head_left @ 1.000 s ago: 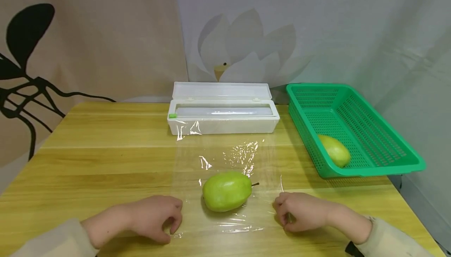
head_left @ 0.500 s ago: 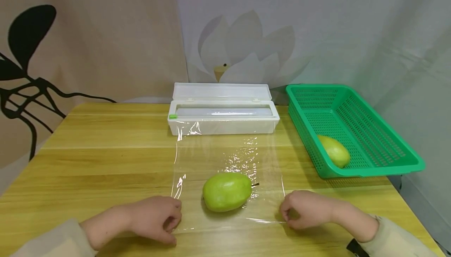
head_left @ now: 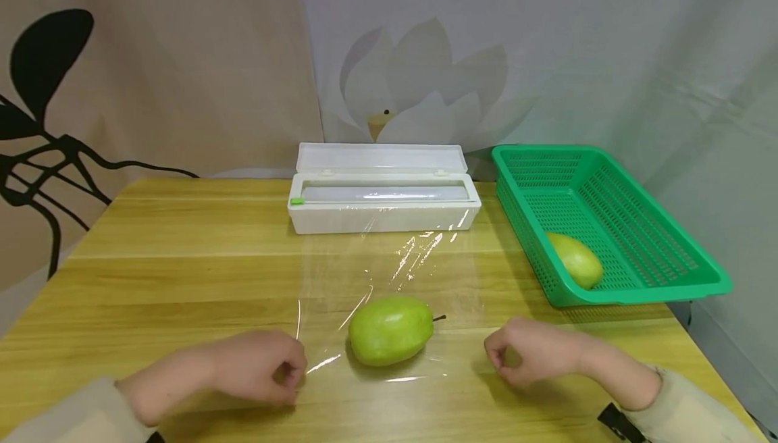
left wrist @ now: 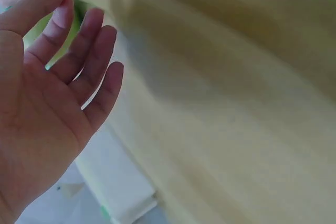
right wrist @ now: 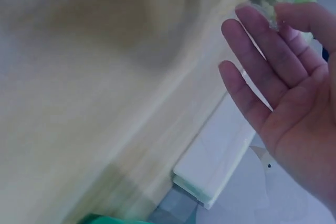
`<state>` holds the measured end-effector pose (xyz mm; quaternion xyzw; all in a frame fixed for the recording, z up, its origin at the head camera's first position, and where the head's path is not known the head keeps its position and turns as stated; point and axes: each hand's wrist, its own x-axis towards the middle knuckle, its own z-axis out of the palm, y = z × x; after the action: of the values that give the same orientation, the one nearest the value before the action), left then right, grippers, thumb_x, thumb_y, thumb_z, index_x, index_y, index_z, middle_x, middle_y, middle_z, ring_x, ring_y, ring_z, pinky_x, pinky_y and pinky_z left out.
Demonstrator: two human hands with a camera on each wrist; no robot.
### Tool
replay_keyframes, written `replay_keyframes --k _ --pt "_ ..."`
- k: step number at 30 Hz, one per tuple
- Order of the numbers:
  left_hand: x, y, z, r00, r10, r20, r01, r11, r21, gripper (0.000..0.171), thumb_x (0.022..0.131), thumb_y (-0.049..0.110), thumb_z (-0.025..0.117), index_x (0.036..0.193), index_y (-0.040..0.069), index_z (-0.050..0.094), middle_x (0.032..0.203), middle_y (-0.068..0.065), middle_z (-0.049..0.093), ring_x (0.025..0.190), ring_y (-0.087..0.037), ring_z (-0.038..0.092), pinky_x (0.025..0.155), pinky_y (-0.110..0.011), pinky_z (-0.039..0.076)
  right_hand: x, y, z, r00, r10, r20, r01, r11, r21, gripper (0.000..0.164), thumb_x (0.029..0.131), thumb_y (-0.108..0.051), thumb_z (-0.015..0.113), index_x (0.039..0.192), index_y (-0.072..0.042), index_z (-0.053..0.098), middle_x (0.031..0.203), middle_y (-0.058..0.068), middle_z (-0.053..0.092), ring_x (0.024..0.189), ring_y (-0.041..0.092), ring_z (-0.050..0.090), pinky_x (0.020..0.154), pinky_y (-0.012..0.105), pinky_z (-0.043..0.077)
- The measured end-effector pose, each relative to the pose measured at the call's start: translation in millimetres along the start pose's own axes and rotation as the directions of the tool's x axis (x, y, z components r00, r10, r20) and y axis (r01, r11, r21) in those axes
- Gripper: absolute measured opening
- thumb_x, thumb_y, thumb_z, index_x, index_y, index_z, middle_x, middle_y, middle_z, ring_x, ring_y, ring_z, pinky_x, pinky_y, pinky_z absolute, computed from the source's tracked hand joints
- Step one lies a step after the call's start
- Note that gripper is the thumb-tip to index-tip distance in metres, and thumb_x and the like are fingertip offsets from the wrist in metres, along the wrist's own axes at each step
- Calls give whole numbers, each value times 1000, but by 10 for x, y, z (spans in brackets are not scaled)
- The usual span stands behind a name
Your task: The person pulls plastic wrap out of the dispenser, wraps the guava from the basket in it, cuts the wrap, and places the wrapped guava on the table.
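A sheet of clear cling film [head_left: 419, 254] runs from the white dispenser box [head_left: 383, 219] toward me. A green pear [head_left: 390, 331] with a short brown stem lies on its side at the sheet's near part, stem to the right. My left hand [head_left: 258, 365] pinches the near left corner of the film between thumb and forefinger. At the near right corner, my right hand [head_left: 543, 354] pinches the film the same way. In the right wrist view a crumpled bit of film [right wrist: 270, 17] shows at the fingertips. The other fingers of both hands are loosely bent.
The dispenser's lid [head_left: 381, 157] stands up at the back, with a film roll [head_left: 385, 193] inside and a green slider [head_left: 296, 201] at its left end. A green basket [head_left: 653, 294] at the right holds a yellow-green fruit [head_left: 577, 261]. A curtain hangs behind the table [head_left: 182, 254].
My left thumb and fingers have drawn together, and that hand has shifted slightly left. My right hand has moved a little right and away from me. The film's near edge has lifted; the pear stays put.
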<state>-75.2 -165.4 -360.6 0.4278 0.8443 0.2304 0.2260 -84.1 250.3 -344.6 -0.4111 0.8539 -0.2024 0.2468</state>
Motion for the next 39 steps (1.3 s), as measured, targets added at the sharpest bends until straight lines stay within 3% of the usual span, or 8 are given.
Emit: replay_keyframes --k 8,16,21,29,33,39 --pt "-9 57 -249 999 -41 -14 41 999 -36 20 81 24 69 67 24 55 78 22 55 79 6 51 75 -23 50 8 -33 -179 999 16 -47 -17 1000 -18 21 80 -4 62 72 -22 54 75 -18 58 74 -6 52 69 22 52" --pt "-17 -31 -418 991 -96 -90 92 995 -44 17 86 28 65 71 27 58 79 21 58 81 4 53 77 -27 50 86 19 -275 978 88 -188 -97 995 -39 20 84 -6 60 74 -22 53 74 -17 57 76 -2 55 68 24 50" --pt "10 -87 -506 980 -148 -132 144 989 -38 14 86 26 65 74 27 59 82 19 58 85 0 54 80 -32 50 179 55 -283 942 139 -304 -159 986 -42 18 83 -5 60 74 -20 53 69 -16 56 78 1 59 72 31 54" --pt "64 -220 -602 975 -137 -177 129 990 -53 13 89 25 63 76 20 61 81 14 61 83 -1 55 78 -31 52 377 119 -274 862 237 -447 -252 967 27 16 80 -2 58 70 -14 53 65 -8 54 66 3 50 61 22 48" --pt "88 -303 -625 967 -162 -195 152 986 -66 13 90 22 61 77 18 62 81 11 63 82 -2 55 77 -29 51 464 156 -280 822 301 -484 -302 950 79 12 80 -3 59 72 -12 55 68 -4 58 66 6 52 60 20 46" --pt "144 -421 -619 957 -196 -214 184 980 -73 14 92 20 58 79 15 62 80 9 62 77 -5 52 71 -24 47 584 257 -245 793 363 -489 -348 929 125 7 82 -6 61 76 -9 59 71 -1 63 67 8 55 60 21 48"
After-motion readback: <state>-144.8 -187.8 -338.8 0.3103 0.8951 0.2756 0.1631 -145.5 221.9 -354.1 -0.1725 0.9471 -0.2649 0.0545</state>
